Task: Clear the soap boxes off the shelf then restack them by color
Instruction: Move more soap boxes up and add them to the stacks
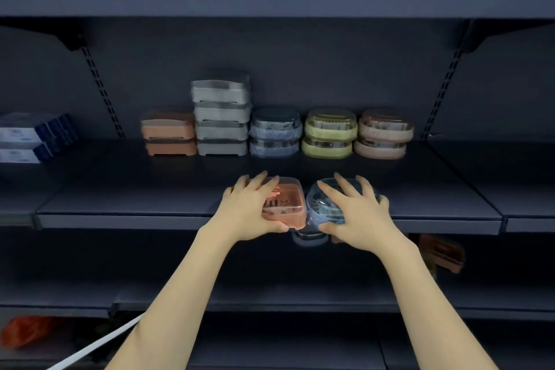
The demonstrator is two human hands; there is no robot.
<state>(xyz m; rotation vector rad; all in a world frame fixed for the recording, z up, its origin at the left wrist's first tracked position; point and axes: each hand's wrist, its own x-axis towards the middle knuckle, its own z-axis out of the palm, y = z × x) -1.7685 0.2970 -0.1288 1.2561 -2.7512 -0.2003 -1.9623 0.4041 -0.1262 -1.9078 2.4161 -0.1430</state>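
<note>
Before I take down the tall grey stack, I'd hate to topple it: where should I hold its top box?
Grip the top grey box across its short sides, coming from the front and slightly above. It lies flat and is wider than tall, and it seems to sit a little askew on the stack. The orange stack beside it is lower, so both ends are free. Lift straight up.

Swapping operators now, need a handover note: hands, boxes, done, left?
Left hand grips an orange box; right hand grips a blue box, both at the shelf front edge.
Done: sorted stacks at the back: orange stack, grey stack, blue stack, yellow stack, pink stack.
Left: add the two held boxes to matching stacks. A brown box lies on the lower shelf.
</note>
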